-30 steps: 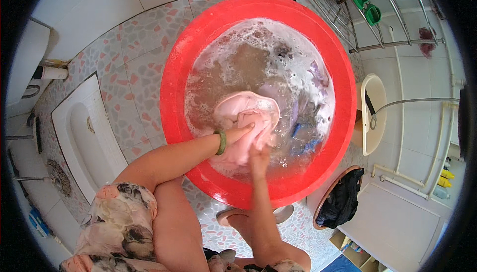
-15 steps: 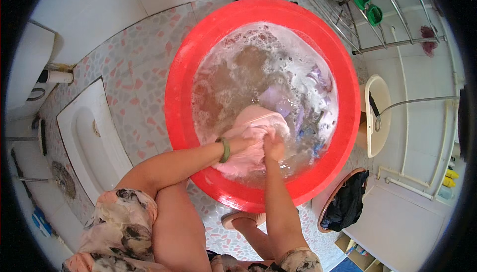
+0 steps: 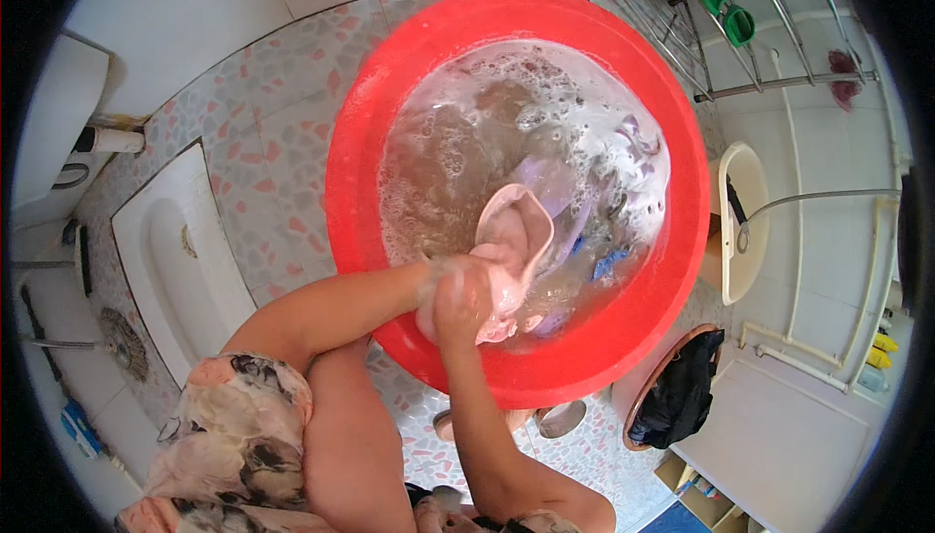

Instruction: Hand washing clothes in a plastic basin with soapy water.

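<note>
- A red tub [image 3: 353,182] stands on the patterned tile floor [image 3: 292,168], filled with cloudy, sudsy water.
- The pink cloth [image 3: 504,285] is inside the tub, close to its near edge and a little left of the middle; its upper part opens out in a wide fold, pointing toward the far edge.
- The right hand [image 3: 463,301] is at the cloth's left side, its fingers curled in around the wet fabric; blur hides exactly how each one lies.
- The left hand [image 3: 435,280] comes in over the tub's left near edge and is mostly hidden behind the right hand, so one cannot tell how its fingers are set.
- A purple cloth [image 3: 547,188] floats beyond the pink one, and a blue cloth [image 3: 610,263] sits nearer the tub's right edge.
- White foam [image 3: 604,114] gathers mainly along the far and right edges.
- Outside the tub's right edge are a cream basin [image 3: 754,241] and, nearer the person, a bin [image 3: 635,426] topped with black material [image 3: 677,392].
- A squat toilet [image 3: 175,260] is set into the floor at the left.
</note>
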Motion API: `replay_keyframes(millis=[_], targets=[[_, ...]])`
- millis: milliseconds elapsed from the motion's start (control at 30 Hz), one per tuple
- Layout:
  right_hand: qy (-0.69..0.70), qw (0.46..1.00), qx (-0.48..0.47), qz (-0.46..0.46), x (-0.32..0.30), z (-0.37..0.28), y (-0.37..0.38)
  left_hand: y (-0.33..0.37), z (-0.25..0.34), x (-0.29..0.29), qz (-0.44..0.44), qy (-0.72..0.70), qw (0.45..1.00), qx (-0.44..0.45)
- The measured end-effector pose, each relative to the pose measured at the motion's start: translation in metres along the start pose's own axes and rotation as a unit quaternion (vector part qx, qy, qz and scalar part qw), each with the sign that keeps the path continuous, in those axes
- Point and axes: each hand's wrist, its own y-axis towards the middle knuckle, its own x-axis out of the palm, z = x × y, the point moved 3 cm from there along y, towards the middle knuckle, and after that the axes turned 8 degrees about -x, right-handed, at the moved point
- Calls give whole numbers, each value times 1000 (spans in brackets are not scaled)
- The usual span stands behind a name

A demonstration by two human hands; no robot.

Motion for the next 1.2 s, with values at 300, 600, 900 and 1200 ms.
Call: replay_keyframes(millis=[300,600,900,1200], targets=[[-280,956,61,-68,-62,176,17,2,-3,-12,104,243,964,-27],[-174,983,11,-58,-49,105,-34,12,8,-11,71,40,984,157],[-106,973,127,-164,-35,69,76,-31,22,-10,31,85,988,-123],[-308,915,-77,-249,8,120,47,-17,83,-45,411,482,633,445]])
